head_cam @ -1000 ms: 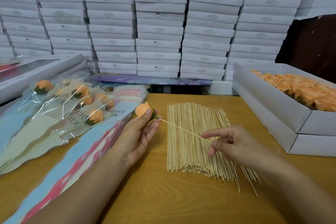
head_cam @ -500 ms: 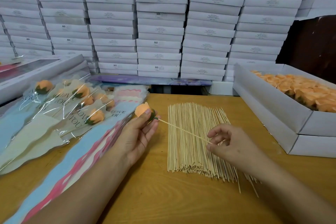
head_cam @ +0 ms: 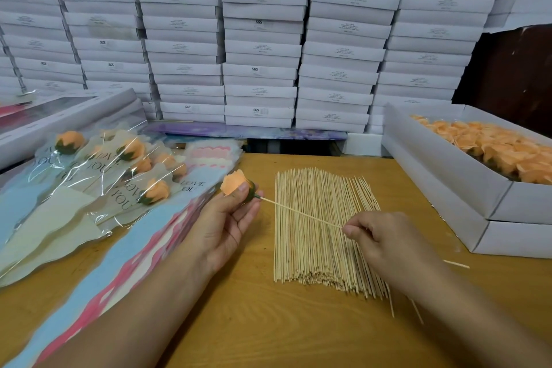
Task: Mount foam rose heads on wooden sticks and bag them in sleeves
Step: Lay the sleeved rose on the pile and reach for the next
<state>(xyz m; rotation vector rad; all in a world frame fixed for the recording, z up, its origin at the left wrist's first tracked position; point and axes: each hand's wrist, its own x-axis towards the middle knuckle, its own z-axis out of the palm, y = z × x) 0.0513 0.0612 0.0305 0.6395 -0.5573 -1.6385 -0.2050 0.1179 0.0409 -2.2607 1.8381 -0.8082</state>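
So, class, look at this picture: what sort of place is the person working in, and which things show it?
Probably a small craft-packing workshop or stockroom. Stacked white cartons fill the back wall, an open box of orange foam rose heads sits on the wooden table, and finished sleeved roses pile up beside a heap of wooden sticks.

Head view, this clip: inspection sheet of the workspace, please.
Surface: wooden table, bare at the near edge.
Job's things: left hand holds a foam rose head; right hand pinches the wooden stick entering its base. Stick pile between them; bagged roses left; open box of rose heads right.
Clutter: stray stick piece.
Hands: both gripping.
Cables: nothing seen.
Surroundings: stacked white boxes behind.
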